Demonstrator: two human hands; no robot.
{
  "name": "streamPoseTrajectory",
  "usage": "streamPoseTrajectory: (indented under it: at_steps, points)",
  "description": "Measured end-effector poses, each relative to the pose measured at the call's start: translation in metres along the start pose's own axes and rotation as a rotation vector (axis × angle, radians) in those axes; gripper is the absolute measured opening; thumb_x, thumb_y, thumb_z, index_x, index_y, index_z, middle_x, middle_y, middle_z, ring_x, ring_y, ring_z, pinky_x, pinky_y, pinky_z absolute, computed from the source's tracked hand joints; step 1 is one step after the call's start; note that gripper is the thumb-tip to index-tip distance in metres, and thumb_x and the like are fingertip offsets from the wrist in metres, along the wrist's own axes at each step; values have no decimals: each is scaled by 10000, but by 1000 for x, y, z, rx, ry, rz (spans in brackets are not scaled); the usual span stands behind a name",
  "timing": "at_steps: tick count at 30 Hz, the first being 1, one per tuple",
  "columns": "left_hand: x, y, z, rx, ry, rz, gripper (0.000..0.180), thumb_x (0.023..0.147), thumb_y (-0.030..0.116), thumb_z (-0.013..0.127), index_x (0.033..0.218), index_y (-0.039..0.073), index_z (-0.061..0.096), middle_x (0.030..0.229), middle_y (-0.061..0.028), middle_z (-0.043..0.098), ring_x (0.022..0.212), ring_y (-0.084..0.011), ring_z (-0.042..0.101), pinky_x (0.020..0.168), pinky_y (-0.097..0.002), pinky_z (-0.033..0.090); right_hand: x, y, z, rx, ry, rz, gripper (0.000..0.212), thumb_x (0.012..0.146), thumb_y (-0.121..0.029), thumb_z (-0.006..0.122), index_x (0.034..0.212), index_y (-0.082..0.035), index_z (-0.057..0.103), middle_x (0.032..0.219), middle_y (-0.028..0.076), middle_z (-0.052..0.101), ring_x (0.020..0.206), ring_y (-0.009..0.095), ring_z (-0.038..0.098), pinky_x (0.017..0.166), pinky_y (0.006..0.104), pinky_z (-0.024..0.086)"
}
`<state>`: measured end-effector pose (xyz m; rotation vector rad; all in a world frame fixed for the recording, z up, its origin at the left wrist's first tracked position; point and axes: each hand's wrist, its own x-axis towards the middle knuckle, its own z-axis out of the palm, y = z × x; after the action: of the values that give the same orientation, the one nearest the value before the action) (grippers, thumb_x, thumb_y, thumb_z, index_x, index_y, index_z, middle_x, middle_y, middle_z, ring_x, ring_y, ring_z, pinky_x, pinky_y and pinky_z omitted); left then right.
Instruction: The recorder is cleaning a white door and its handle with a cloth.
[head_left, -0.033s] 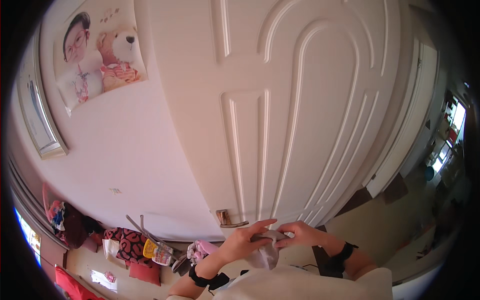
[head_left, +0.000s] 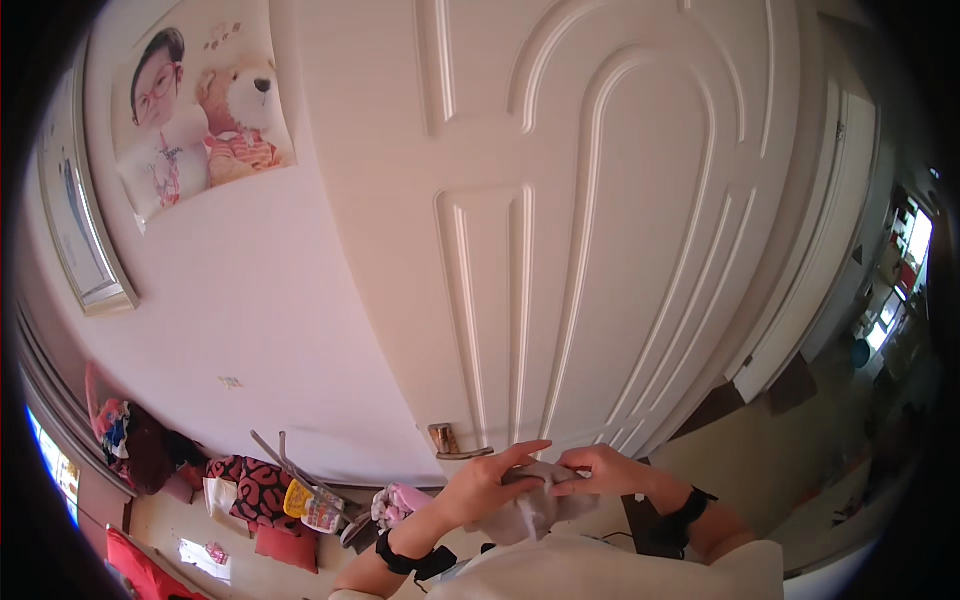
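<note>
A thin greyish-white cloth hangs in loose folds between my two hands, low in front of the door. My left hand is closed on its left upper part, with the index finger stretched out above it. Thumb and fingers of my right hand pinch the upper edge close by. The cloth's lower end reaches down toward my light top. Just beyond my left hand is the metal door handle, which neither hand visibly grips. Both wrists wear black bands.
A white panelled door stands right ahead. Along the wall at lower left are a patterned cushion, a red cushion, a yellow-and-white container and piled clothes. To the right, a doorway opens onto another room.
The cloth has spread wider below my hands, with folds now showing on both sides. Both hands keep nearly the same place and hold.
</note>
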<state>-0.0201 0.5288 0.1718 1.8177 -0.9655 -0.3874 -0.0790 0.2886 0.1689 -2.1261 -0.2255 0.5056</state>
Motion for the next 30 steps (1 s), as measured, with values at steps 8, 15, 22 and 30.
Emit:
streamPoseTrajectory:
  at_steps: [8, 15, 22, 30]
  points:
    - [45, 10, 46, 103, -48, 122, 269, 868, 19, 576, 1113, 98, 656, 1067, -124, 687, 897, -267, 677, 794, -343, 526, -66, 14, -79, 181, -251, -239, 413, 884, -191, 728, 1230, -35, 564, 1110, 47, 618, 824, 130, 615, 793, 246, 479]
    - [68, 45, 54, -166, 140, 343, 226, 794, -165, 487, 772, 18, 618, 1249, -73, 626, 1058, -245, 629, 897, -319, 526, -38, 3, -72, -137, -21, -332, 518, 895, -224, 716, 1341, -60, 509, 1180, 117, 633, 1010, 185, 622, 926, 311, 487]
    - [25, 21, -10, 83, 434, 247, 364, 906, -9, 619, 1262, 59, 579, 1336, -100, 567, 1114, -230, 615, 923, -305, 505, -60, 28, -147, 772, 197, -104, 457, 910, -151, 678, 1314, -17, 513, 1212, 91, 624, 1069, 169, 622, 935, 299, 506]
    - [-152, -93, -127, 223, 789, -149, 302, 1016, 164, 492, 1265, -7, 490, 981, -118, 692, 905, -197, 647, 840, -326, 517, -200, 99, -251, 1031, 704, -377, 369, 995, -285, 467, 1238, -28, 574, 1209, 114, 639, 1135, 283, 599, 999, 452, 463]
